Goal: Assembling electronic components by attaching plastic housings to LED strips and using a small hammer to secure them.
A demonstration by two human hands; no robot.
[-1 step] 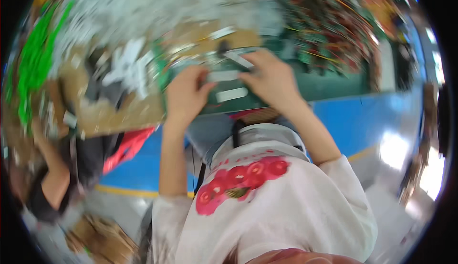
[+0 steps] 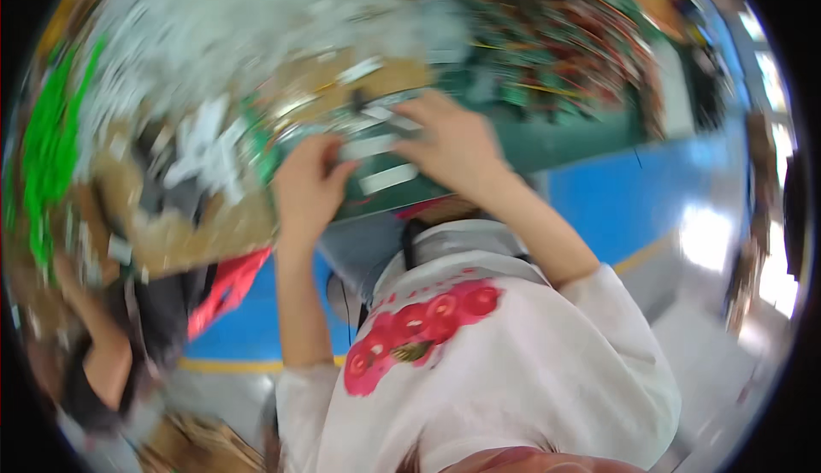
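Observation:
Both of my hands work over the near edge of a dark green tabletop [image 2: 564, 138], blurred by motion. My left hand [image 2: 305, 184] has its thumb and forefinger apart, close to the left end of a flat white strip [image 2: 369, 146]. At the fingertips of my right hand [image 2: 457, 144] is a second narrow white strip [image 2: 392, 119], seemingly held between finger and thumb. A third, wider white strip [image 2: 389, 180] lies nearer me, just below the middle one. Just beyond my hands are shiny clear packaging [image 2: 299, 114] and a small dark object [image 2: 357, 99].
A pile of circuit boards and wires [image 2: 547, 45] fills the back right. Clear plastic bags [image 2: 222, 20] heap up at the back. At left are white pieces [image 2: 205, 150], brown cardboard [image 2: 197, 238] and a green bundle [image 2: 53, 144]. A co-worker's arm [image 2: 103, 336] shows at far left.
The whole view has shifted, so table and hands sit farther left in the picture. Against the strips, my hands have barely moved.

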